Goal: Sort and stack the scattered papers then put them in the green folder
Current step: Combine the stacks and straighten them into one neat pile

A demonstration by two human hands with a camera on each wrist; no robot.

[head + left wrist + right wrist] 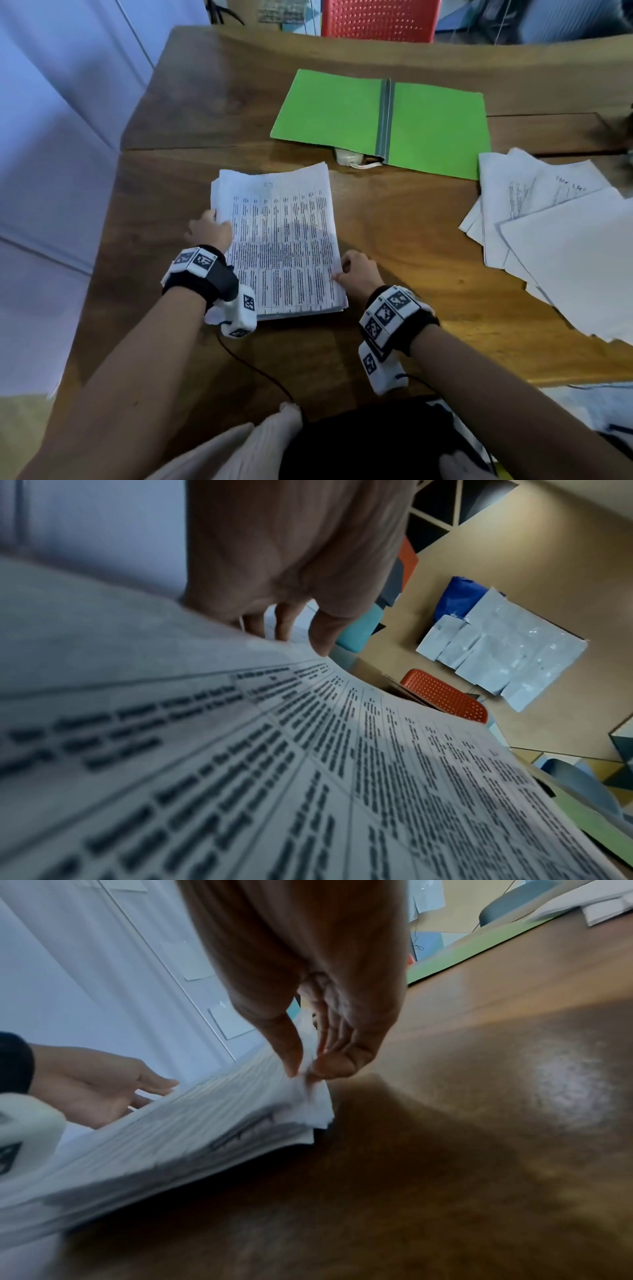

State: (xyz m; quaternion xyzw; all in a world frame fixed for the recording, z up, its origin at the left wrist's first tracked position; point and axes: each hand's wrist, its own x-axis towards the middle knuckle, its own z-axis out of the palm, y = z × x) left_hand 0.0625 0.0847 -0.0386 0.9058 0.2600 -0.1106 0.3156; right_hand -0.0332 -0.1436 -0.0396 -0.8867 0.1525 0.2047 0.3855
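Observation:
A stack of printed papers (281,240) lies in the middle of the wooden table (411,246). My left hand (209,229) rests against the stack's left edge with its fingers (154,1085) straight. At the stack's right edge, near the front corner, my right hand (356,270) pinches the top sheets (304,1093) between thumb and forefinger. The green folder (342,109) lies open and flat behind the stack. In the left wrist view the top sheet (342,777) fills the frame, with the left hand's fingertips (322,639) at its far edge.
More loose white papers (548,222) lie fanned out at the table's right side. A small white object (349,157) with a cord pokes out from under the folder's front edge. A red chair (380,19) stands beyond the table. A black cable (260,373) runs along the front.

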